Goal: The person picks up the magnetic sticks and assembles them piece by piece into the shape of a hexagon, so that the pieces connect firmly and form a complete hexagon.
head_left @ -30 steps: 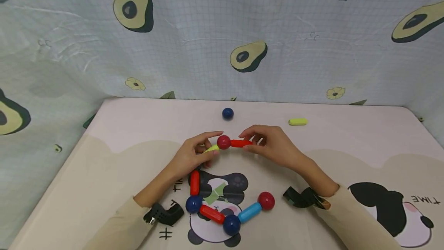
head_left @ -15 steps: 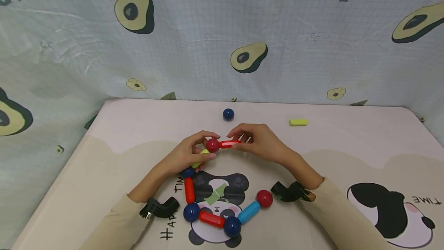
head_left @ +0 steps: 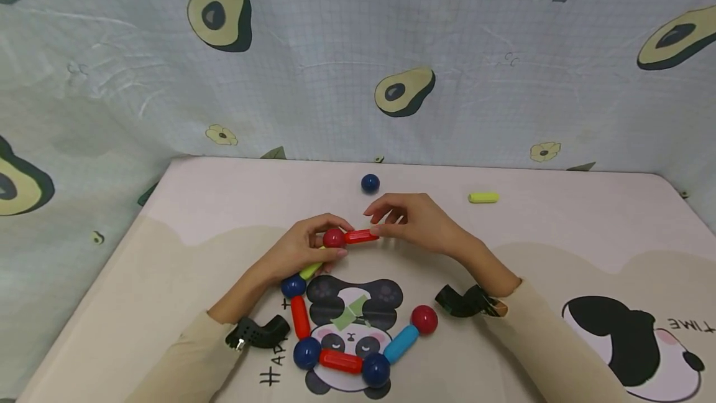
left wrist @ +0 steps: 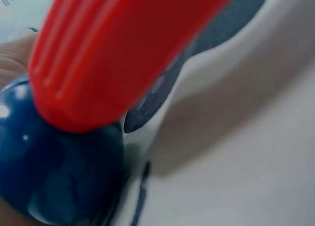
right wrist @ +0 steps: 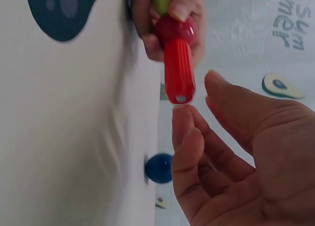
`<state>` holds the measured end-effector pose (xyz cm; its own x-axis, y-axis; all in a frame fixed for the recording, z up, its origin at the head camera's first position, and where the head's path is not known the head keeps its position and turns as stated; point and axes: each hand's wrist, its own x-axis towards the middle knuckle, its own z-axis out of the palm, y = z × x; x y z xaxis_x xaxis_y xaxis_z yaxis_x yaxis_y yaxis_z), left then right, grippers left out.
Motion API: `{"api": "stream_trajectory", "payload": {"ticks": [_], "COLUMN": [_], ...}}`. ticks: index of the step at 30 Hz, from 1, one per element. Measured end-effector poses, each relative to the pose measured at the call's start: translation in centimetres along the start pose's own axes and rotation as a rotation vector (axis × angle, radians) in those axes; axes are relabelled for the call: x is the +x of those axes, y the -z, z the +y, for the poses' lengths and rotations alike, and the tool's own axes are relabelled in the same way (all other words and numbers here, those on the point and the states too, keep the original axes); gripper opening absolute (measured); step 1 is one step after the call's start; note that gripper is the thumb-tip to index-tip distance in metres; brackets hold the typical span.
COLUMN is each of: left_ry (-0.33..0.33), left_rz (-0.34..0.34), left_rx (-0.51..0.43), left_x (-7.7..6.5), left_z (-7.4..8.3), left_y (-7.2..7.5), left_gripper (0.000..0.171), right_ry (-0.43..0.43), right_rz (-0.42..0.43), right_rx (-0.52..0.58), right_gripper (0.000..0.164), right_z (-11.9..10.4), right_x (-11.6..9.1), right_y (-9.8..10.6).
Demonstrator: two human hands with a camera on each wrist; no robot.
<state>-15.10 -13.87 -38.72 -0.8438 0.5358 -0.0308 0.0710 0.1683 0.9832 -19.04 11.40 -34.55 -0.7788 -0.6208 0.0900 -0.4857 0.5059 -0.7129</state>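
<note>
My left hand (head_left: 302, 244) pinches a chain of toy rods and balls near its far end, at the red ball (head_left: 334, 237) and yellow-green rod (head_left: 311, 271). From that ball a red rod (head_left: 360, 236) sticks out to the right, a grey tip on its free end in the right wrist view. My right hand (right wrist: 231, 162) has thumb and fingers spread apart right by this end, with nothing gripped. The chain runs on through a blue ball (head_left: 293, 286), more red rods (head_left: 341, 361) and blue balls, and a light-blue rod (head_left: 401, 344) to a red ball (head_left: 424, 319).
A loose blue ball (head_left: 370, 183) lies near the table's back edge. Right of it is a loose yellow-green rod (head_left: 483, 197). The table cover (head_left: 503, 303) bears printed animals; an avocado-print curtain (head_left: 313, 36) hangs behind. Black wrist cameras (head_left: 258, 332) sit on both wrists.
Both hands have moved left, carrying the chain's far end with its red ball and red rod. The right fingers have come away from the rod's end. The near part of the chain has shifted slightly.
</note>
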Motion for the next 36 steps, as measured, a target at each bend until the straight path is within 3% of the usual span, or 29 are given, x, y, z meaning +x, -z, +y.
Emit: {"api": "stream_trajectory", "payload": {"ticks": [7,11,19,24,31,36], "left_ry": [-0.003,-0.008,-0.019,-0.016,0.025,0.015], "left_rz": [0.024,0.045,0.06,0.078,0.15,0.189], "left_rx": [0.042,0.068,0.103,0.08,0.156,0.179], "left_x": [-0.1,-0.1,-0.1,-0.1,0.1,-0.2], "left_z": [-0.2,-0.2,-0.2,-0.2,-0.2,0.0], "left_y": [0.0,-0.1,-0.5,-0.7,-1.6,-2.0], "left_gripper": [0.039,0.038,0.034,0.031,0.027,0.026], "right_ry": [-0.116,-0.145,-0.032,0.015,-0.037,-0.06], "right_rz": [0.136,0.164,0.112,0.079,0.085,0.066], "right_rx": [0.019,0.009,-0.053,-0.078,-0.067,-0.051], "right_gripper": [0.03,0.036,0.053,0.052,0.048,0.045], "right_z": [1.6,2.4,3.3,3.4,3.6,3.5], "right_x": [1.0,1.9,3.7,4.0,4.0,4.1], "right_y": [1.5,1.3,0.0,-0.1,-0.3,-0.6]}}
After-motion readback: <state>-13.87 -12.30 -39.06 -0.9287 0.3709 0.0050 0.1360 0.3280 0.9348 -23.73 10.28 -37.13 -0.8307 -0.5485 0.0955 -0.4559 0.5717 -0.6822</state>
